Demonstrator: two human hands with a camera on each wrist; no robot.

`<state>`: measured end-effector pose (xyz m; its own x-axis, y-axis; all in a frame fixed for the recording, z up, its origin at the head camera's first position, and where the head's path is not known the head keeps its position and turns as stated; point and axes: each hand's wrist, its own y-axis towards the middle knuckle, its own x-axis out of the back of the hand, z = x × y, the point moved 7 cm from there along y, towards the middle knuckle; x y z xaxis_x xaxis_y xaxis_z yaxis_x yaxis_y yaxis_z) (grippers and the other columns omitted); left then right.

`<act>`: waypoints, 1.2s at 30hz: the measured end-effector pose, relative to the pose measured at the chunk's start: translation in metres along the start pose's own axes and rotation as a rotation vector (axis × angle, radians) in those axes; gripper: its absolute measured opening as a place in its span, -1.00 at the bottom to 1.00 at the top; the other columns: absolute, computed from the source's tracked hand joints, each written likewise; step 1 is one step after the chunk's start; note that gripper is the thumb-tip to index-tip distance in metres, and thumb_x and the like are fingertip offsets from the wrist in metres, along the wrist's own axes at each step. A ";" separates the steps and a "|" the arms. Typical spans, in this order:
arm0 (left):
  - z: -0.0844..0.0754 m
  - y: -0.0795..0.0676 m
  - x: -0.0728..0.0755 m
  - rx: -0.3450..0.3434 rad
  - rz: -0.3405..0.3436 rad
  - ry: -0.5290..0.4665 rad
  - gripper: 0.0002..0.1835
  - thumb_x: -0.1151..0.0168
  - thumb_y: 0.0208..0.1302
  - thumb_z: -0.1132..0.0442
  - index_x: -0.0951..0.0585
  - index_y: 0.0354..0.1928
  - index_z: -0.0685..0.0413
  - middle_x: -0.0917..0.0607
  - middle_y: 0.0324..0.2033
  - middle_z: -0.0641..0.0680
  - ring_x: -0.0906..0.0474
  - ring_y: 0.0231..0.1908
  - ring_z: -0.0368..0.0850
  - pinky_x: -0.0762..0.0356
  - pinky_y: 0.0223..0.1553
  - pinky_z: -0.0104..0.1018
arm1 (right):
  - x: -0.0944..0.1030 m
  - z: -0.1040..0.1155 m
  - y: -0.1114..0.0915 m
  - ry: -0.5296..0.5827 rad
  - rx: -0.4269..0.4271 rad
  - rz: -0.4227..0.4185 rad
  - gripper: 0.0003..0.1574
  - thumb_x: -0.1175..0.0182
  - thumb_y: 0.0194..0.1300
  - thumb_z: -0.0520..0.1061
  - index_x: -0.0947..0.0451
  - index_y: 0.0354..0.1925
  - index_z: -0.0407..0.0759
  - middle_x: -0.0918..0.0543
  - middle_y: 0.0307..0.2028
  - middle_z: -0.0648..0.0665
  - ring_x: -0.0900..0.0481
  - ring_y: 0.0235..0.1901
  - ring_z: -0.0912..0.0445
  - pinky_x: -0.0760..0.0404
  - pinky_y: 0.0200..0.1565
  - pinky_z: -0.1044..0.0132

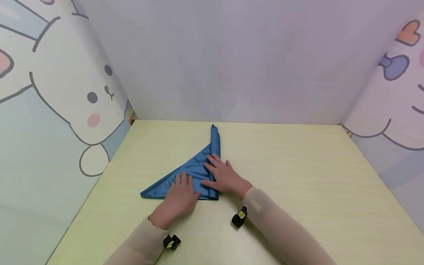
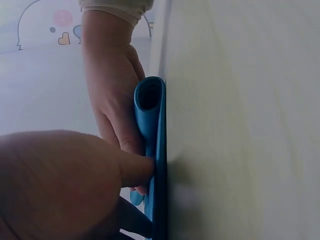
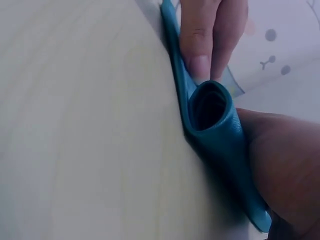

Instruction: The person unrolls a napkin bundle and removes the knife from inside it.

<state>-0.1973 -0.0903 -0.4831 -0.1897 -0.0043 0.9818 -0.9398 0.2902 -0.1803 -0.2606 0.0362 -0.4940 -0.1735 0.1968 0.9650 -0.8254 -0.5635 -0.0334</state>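
A blue satiny cloth [image 1: 195, 167] lies folded into a triangle on the table, its right edge rolled into a tube [image 1: 215, 141] that sticks up past the triangle toward the far side. My left hand [image 1: 181, 197] rests on the flat part near the front edge, fingers extended. Across the roll lies my right hand [image 1: 226, 176], its fingers spread and reaching left onto the flat cloth. Both wrist views show the hollow end of the roll [image 2: 150, 82], [image 3: 225, 117]; the left thumb [image 2: 135, 170] presses the cloth beside it.
The pale yellow wooden table [image 1: 298, 176] extends on both sides of the cloth. A plain light wall [image 1: 232, 62] stands at the back, with cartoon-printed panels [image 1: 66, 92] at the sides. Black wrist devices [image 1: 239, 217] sit by the sleeves.
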 end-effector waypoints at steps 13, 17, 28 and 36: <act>-0.003 0.006 0.016 0.021 0.050 0.065 -0.16 0.00 0.39 -0.21 -0.29 0.32 0.49 -0.28 0.30 0.48 -0.20 0.29 0.42 -0.28 0.18 0.24 | -0.003 0.000 -0.001 0.030 0.017 -0.026 0.00 0.06 0.31 0.48 -0.12 0.47 -0.06 0.09 0.51 -0.12 0.27 0.49 -0.04 -0.04 0.26 -0.34; -0.003 0.010 0.015 0.041 0.072 0.082 -0.14 0.00 0.38 -0.23 -0.29 0.32 0.47 -0.29 0.28 0.48 -0.24 0.26 0.43 -0.30 0.16 0.23 | -0.004 -0.001 -0.001 0.037 0.013 -0.019 0.01 0.07 0.31 0.49 -0.11 0.48 -0.04 0.11 0.51 -0.10 0.29 0.49 -0.02 -0.03 0.27 -0.33; -0.003 0.015 0.013 0.029 0.060 0.109 -0.13 -0.02 0.34 -0.27 -0.35 0.30 0.45 -0.33 0.26 0.49 -0.27 0.23 0.45 -0.34 0.12 0.24 | 0.000 -0.003 -0.003 0.039 -0.011 -0.022 0.02 0.05 0.29 0.49 -0.12 0.48 -0.04 0.08 0.51 -0.09 0.27 0.49 -0.01 -0.01 0.28 -0.32; -0.003 0.016 0.017 -0.022 0.047 0.088 -0.14 -0.04 0.33 -0.27 -0.32 0.33 0.38 -0.23 0.37 0.34 -0.15 0.35 0.25 -0.25 0.20 0.21 | 0.001 -0.006 -0.004 0.044 -0.021 -0.037 0.01 0.03 0.29 0.48 -0.13 0.47 -0.06 0.07 0.51 -0.09 0.25 0.49 0.00 -0.06 0.28 -0.29</act>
<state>-0.2146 -0.0825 -0.4690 -0.2065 0.0933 0.9740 -0.9240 0.3088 -0.2255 -0.2609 0.0440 -0.4943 -0.1655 0.2523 0.9534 -0.8427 -0.5384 -0.0038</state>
